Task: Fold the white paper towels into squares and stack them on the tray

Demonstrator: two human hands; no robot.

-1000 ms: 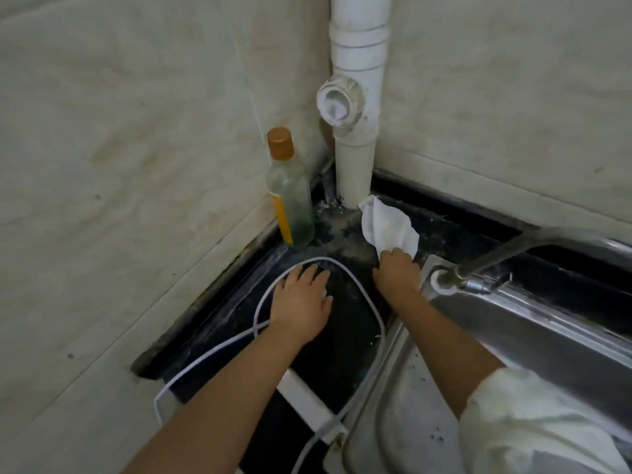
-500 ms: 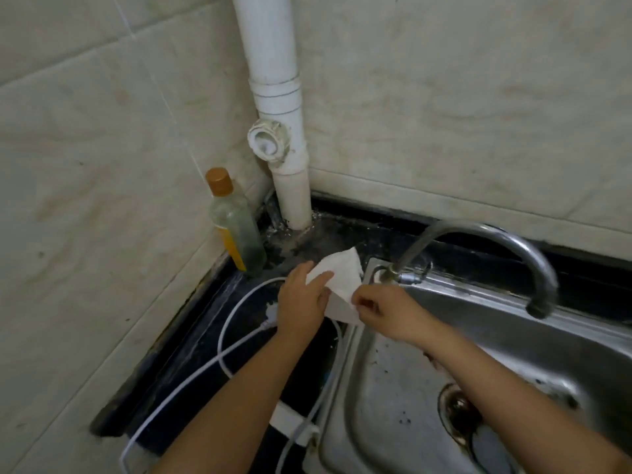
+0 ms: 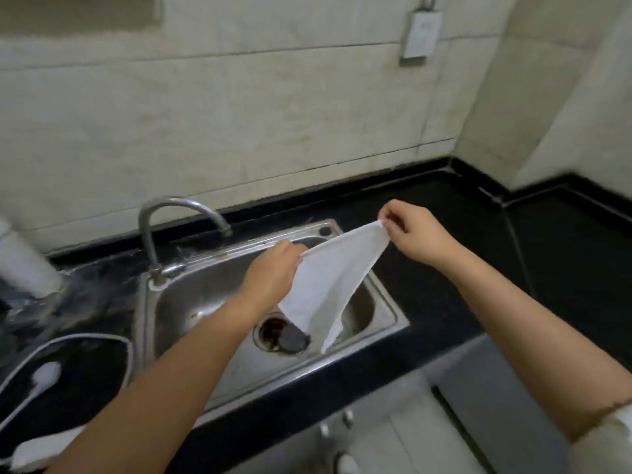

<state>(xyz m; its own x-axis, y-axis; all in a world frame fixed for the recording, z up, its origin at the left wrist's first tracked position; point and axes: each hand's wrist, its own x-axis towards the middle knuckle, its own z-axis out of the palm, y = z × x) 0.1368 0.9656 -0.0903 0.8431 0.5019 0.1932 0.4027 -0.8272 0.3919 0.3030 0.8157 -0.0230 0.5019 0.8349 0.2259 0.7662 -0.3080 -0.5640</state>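
A white paper towel [image 3: 328, 282] hangs spread out in the air above the steel sink [image 3: 383, 295]. My left hand [image 3: 273, 271] pinches its upper left corner. My right hand [image 3: 413, 234] pinches the upper right corner, a little higher and further back. The towel's lower end droops toward the sink drain [image 3: 284, 336]. No tray is in view.
A curved steel faucet [image 3: 171, 213] stands at the sink's back left. A black countertop [image 3: 478, 254] runs to the right into a corner. A white cable [image 3: 68, 340] loops on the counter at the left. A white pipe [image 3: 24, 261] rises at the far left.
The view has swung right from the pipe corner to the sink. The towel, picked up near the pipe, is now stretched open between both hands over the basin.
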